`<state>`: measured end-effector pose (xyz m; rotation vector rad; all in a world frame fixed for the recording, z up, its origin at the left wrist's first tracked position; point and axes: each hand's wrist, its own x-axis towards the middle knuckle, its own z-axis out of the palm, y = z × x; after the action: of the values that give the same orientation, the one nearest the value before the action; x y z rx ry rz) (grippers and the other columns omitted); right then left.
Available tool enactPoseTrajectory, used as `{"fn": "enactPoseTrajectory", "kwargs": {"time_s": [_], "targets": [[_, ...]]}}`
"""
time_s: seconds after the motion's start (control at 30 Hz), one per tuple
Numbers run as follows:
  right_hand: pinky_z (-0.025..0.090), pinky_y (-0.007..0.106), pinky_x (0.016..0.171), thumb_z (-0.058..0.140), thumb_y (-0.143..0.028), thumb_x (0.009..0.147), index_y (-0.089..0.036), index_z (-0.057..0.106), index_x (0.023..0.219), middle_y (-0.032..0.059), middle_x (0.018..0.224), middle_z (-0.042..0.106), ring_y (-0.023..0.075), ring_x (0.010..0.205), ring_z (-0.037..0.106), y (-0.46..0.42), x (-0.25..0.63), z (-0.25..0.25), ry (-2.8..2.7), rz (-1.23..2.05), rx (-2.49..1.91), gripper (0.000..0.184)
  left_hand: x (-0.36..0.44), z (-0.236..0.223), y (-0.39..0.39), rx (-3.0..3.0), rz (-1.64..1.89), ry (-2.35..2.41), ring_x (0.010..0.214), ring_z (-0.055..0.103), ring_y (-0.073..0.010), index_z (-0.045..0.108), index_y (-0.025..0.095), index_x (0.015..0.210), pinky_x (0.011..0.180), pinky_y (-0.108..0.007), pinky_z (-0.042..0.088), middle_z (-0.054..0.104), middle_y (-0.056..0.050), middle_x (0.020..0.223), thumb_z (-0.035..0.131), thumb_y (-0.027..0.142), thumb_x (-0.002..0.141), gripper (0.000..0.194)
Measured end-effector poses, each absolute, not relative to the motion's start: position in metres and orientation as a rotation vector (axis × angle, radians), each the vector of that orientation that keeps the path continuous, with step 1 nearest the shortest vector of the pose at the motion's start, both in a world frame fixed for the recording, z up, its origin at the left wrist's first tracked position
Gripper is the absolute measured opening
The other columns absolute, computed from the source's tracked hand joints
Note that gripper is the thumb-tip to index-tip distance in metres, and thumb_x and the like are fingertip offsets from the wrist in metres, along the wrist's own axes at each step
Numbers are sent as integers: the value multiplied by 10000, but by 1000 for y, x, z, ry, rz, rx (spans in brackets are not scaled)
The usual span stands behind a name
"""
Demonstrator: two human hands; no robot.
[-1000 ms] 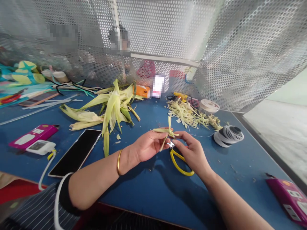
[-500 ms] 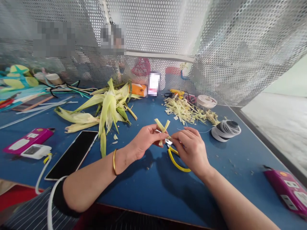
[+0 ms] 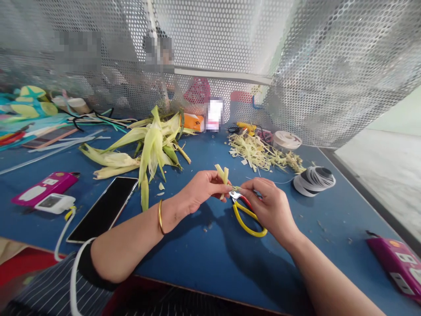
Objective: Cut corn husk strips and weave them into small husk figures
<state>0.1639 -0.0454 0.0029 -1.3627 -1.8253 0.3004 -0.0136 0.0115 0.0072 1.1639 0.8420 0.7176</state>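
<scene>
Between the thumb and fingers of my left hand are pale green corn husk strips, two ends of which stick up in a narrow V. My right hand is closed in a pinch on a thin twisted piece of husk that runs across from the left fingertips. Beneath the hands lie yellow-handled scissors, partly covered by my right fingers; their blades show just under the husk. A fine thread trails from near my right hand to a black-and-white thread spool.
Corn husks are heaped left of centre, and shredded husk strips lie at the back right. A dark-screened phone and purple power strips flank the work. A tape roll stands near the perforated metal screen.
The upright husk ends have drawn closer together, and a bit more twisted husk shows between my hands. The whole view has shifted slightly, and more of the scissors is visible.
</scene>
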Motion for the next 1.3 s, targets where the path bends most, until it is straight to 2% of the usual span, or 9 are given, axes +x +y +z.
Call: {"fn": "enactPoseTrajectory", "kwargs": {"time_s": [0.07,0.13,0.27,0.37,0.6,0.73,0.93,1.13,1.3], "targets": [[489,306,701,622,-283,857,-241,648,840,16,794,722,189,740,662,-44,165,1,-1806,410,-1373,52,-14,7,10,1156,698,820,565,558,-100,667,119,750,607,-274,458,618,-1,645,785,242,648,198],[501,304,705,638,-293,852,-243,649,912,20,840,739,194,775,675,-44,165,-1,-1828,402,-1353,79,-14,5,10,1141,666,807,571,557,-98,666,124,732,621,-274,457,616,2,644,789,261,658,198],[471,357,863,608,-246,898,-240,654,901,10,812,738,184,763,665,-43,162,-6,-1986,105,-1208,47,-15,3,10,1087,596,838,575,561,-103,648,127,678,645,-281,465,619,-4,619,809,285,646,227],[455,356,863,590,-210,915,-233,662,939,13,800,724,175,739,653,-44,160,-8,-2012,-22,-1157,79,-16,4,12,1079,547,864,607,584,-116,656,127,685,664,-285,472,642,-20,643,823,331,644,267],[448,340,827,575,-214,924,-235,652,838,4,762,703,167,727,645,-44,159,-10,-1927,39,-1235,117,-20,5,14,1112,439,827,615,594,-112,685,132,719,660,-273,467,670,-28,689,839,388,635,310],[395,398,971,576,-228,930,-249,666,947,24,893,724,186,861,664,-41,163,-7,-1992,30,-1192,94,-18,8,12,1055,455,865,571,579,-107,677,119,699,604,-258,442,656,-28,656,833,455,618,379],[338,440,1034,564,-225,937,-243,664,931,10,852,715,167,801,657,-41,165,-5,-2058,-84,-1158,102,-15,7,9,993,482,854,622,632,-153,695,109,795,595,-271,452,684,-70,699,722,589,708,489],[372,430,1002,594,-206,905,-239,641,863,-6,772,701,162,744,653,-43,161,-8,-1959,-54,-1156,71,-13,2,7,913,539,798,582,600,-104,653,138,772,603,-246,459,660,-14,681,804,427,685,336],[414,422,972,614,-196,870,-245,608,816,-17,757,699,167,720,655,-42,158,-16,-1872,72,-1172,73,-12,4,5,833,485,870,537,583,-106,625,153,760,527,-229,438,618,8,610,776,362,715,262]]}}
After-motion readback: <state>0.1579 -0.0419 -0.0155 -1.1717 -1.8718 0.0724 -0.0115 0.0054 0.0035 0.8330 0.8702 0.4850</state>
